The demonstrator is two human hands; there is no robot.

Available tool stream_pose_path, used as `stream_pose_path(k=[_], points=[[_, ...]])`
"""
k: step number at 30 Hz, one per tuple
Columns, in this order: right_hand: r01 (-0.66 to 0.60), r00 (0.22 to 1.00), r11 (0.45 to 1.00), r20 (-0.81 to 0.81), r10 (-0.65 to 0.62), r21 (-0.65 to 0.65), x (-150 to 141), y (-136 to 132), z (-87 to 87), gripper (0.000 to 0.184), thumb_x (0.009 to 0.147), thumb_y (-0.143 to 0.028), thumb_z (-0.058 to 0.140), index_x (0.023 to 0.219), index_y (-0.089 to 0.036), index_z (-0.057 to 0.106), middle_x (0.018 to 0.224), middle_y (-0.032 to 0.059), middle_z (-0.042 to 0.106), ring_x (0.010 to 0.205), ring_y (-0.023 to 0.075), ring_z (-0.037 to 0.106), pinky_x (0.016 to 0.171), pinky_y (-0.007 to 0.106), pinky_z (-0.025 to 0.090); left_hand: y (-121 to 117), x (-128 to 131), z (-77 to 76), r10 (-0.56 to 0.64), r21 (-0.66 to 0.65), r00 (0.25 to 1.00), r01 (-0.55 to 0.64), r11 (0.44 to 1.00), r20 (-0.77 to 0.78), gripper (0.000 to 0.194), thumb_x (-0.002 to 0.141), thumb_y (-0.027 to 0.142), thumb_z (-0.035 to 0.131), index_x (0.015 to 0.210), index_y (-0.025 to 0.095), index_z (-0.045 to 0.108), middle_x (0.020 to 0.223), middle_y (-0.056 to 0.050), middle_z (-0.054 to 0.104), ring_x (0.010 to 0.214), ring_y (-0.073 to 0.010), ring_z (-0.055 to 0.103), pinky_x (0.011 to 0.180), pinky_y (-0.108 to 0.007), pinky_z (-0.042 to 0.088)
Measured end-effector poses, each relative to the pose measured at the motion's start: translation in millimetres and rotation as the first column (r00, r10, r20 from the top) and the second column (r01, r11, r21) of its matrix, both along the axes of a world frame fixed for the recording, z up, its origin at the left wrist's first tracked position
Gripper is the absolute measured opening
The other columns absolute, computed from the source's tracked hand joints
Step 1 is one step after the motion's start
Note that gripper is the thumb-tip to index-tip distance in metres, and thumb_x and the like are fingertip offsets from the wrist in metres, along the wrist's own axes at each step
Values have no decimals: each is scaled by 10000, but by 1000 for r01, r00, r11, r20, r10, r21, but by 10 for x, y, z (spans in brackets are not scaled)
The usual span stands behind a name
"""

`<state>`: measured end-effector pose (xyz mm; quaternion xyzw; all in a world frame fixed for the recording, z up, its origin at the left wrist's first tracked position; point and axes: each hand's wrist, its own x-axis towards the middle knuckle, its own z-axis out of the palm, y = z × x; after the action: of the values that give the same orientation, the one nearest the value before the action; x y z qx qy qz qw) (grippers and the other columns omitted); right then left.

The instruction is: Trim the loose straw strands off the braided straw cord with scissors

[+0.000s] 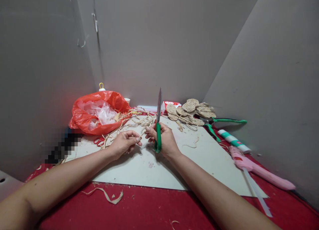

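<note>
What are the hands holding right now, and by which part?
The right hand holds scissors by the green handles. The left hand pinches a thin fibre strand; which part is unclear.

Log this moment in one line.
left hand: pinching strand | right hand: holding scissors, blades up | red bag: back left | woven pieces: back right

Here we have the flat white board [149, 177] on the red table [139, 213] | green-handled metal scissors [159, 133] above it in the right hand [168, 142] | crumpled red plastic bag [77, 118] back left | flat tan fibre coils [190, 105] back right | long pink plastic glue gun [269, 175] far right
</note>
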<state>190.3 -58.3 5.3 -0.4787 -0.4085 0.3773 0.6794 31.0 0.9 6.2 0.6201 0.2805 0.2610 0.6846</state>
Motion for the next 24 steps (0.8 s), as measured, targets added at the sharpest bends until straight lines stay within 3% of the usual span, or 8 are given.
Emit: stream_pose_path(k=[3, 7, 10, 14, 18, 24], points=[[33, 999, 999, 25, -33, -26, -29, -14, 35, 404, 557, -404, 802, 718, -205, 490, 601, -43, 592, 488, 103, 562, 427, 205, 430, -41, 13, -21, 11, 147, 1000, -7, 989, -24, 254, 679, 328, 706, 774, 145, 558, 635, 10, 629, 390, -28, 378, 391, -179, 272], [33, 999, 997, 41, -30, -73, -28, -6, 39, 398, 537, -383, 811, 710, -204, 501, 564, -48, 581, 494, 112, 577, 438, 206, 442, -67, 22, -17, 52, 242, 998, -41, 969, -39, 200, 664, 284, 711, 717, 140, 584, 595, 37, 571, 443, -38, 422, 428, -179, 315], [13, 999, 998, 33, -11, -62, -4, 1, 38, 403, 519, -358, 820, 716, -203, 506, 574, -52, 583, 532, 125, 607, 477, 217, 469, -63, 17, 1, 39, 197, 998, -29, 980, -48, 206, 681, 304, 708, 744, 140, 601, 604, 26, 586, 425, -36, 414, 410, -179, 292], [-19, 999, 1000, 28, 19, -21, 9, -19, 76, 398, 525, -354, 816, 716, -208, 499, 649, -45, 607, 569, 133, 624, 517, 244, 500, -51, 0, 19, -74, 77, 995, 79, 994, -65, 260, 765, 391, 646, 760, 131, 645, 630, -15, 624, 373, -22, 369, 371, -192, 229], [-50, 997, 999, 53, 49, 19, 4, -34, 99, 364, 561, -358, 797, 713, -211, 501, 660, -44, 612, 562, 137, 624, 551, 275, 518, -11, -10, -2, -89, -40, 996, 88, 995, -15, 281, 725, 392, 700, 804, 124, 676, 748, -57, 665, 413, -33, 451, 367, -190, 227], [-45, 998, 999, 31, 46, -12, 4, -17, 69, 348, 574, -332, 784, 725, -201, 500, 671, -30, 640, 523, 116, 605, 484, 223, 453, 5, -20, -13, -74, -20, 997, 74, 997, 29, 292, 707, 381, 722, 831, 119, 690, 686, -44, 651, 439, -40, 448, 390, -181, 284]])
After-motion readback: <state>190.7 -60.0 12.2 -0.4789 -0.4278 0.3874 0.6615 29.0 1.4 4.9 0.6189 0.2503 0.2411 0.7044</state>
